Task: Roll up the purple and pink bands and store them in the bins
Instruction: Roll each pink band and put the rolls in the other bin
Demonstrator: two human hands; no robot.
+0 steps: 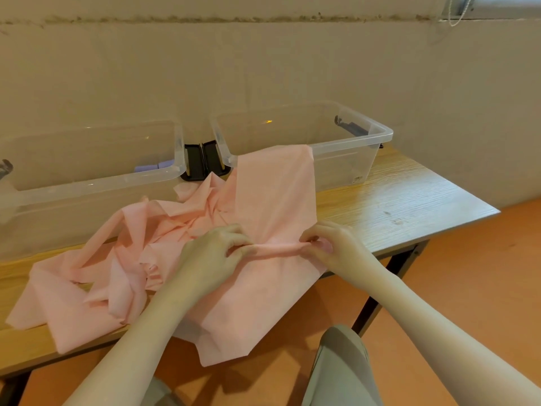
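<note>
Pink band (272,200) lay rumpled across the desk (395,197), one end draped over the right bin (380,136). Left hand (213,253) and right hand (330,244) each pinched the started roll, a closed grip. Rolling had barely begun; next it likely needed even, tight turns.

The left hand (215,253) and right hand (333,247) each pinch an end of a narrow rolled fold in the pink band (272,206) near the table's (395,200) front edge; the band's far end drapes over the right bin's (351,142) front rim, its loose bulk heaped toward the table's left; the left bin (87,159), at the back edge, holds a purple roll (153,166); black latches (202,161) sit between the bins
</note>
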